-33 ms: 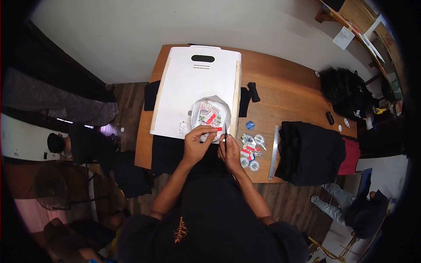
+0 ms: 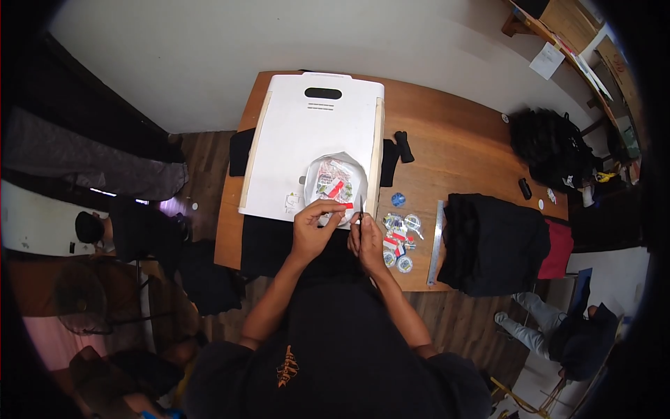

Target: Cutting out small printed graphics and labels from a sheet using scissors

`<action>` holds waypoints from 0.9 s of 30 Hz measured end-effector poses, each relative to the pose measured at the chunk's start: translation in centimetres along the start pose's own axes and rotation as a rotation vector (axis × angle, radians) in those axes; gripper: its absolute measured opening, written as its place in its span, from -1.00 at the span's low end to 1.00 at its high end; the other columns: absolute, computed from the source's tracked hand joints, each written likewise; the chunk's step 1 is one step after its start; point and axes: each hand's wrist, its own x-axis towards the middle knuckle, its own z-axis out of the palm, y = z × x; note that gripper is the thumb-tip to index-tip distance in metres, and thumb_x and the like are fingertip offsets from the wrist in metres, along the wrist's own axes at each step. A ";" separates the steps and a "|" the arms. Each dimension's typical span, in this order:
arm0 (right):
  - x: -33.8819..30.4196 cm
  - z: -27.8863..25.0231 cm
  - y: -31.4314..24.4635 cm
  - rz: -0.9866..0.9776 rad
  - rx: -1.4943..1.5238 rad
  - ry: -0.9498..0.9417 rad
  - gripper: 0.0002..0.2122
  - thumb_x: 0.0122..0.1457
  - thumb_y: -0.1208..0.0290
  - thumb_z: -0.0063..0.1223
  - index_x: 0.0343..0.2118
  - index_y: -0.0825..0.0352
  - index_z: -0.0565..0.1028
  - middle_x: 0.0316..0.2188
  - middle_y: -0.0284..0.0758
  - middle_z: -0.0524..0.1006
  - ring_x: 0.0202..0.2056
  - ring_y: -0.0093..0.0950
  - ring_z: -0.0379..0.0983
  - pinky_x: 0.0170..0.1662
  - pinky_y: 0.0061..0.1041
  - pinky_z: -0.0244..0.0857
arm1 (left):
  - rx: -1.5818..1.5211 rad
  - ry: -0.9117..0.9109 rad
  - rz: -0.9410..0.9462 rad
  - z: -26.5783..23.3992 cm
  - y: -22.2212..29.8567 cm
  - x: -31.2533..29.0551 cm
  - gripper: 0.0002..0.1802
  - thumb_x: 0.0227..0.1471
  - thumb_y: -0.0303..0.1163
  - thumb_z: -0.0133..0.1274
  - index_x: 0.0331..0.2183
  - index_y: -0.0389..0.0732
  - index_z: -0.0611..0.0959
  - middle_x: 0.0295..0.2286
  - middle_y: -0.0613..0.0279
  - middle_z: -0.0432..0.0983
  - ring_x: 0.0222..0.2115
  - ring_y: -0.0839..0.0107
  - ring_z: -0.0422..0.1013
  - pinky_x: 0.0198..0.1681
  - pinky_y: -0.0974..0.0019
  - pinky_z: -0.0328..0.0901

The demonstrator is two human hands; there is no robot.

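Note:
My left hand [image 2: 315,225] is closed in a pinch on a small red label [image 2: 349,206], its red end sticking out past the fingertips. Close beside it, my right hand [image 2: 366,239] grips what appears to be scissors [image 2: 361,207], a slim blade pointing away from me; most of the tool is hidden by the fingers. Both hands are over the near rim of a white bowl-like container [image 2: 312,171]. Inside lie several printed stickers and red-and-white pieces [image 2: 336,187]. The container rests on a white folding board [image 2: 300,133] with a handle slot.
Right of my hands on the wooden table [image 2: 440,133] lie several round stickers and labels [image 2: 398,241], a blue disc [image 2: 398,199], a metal ruler [image 2: 437,241] and folded black cloth [image 2: 488,241]. Black fabric lies under the board. Other people are at both sides.
The scissors in my right hand have shifted slightly in angle, with less of the dark handle showing. My left hand and the red label look the same.

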 end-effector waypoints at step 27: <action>0.6 0.9 -0.8 -0.030 -0.132 0.183 -0.83 0.33 0.29 0.01 -0.23 0.29 0.42 -0.56 -0.59 0.29 -0.58 -0.81 0.13 -0.52 -0.76 -0.02 | 0.037 0.006 0.019 0.4 0.9 0.1 -0.77 0.08 -0.68 0.15 -0.16 -0.45 0.64 -0.22 0.07 0.57 -0.22 0.46 0.50 -0.08 0.44 0.39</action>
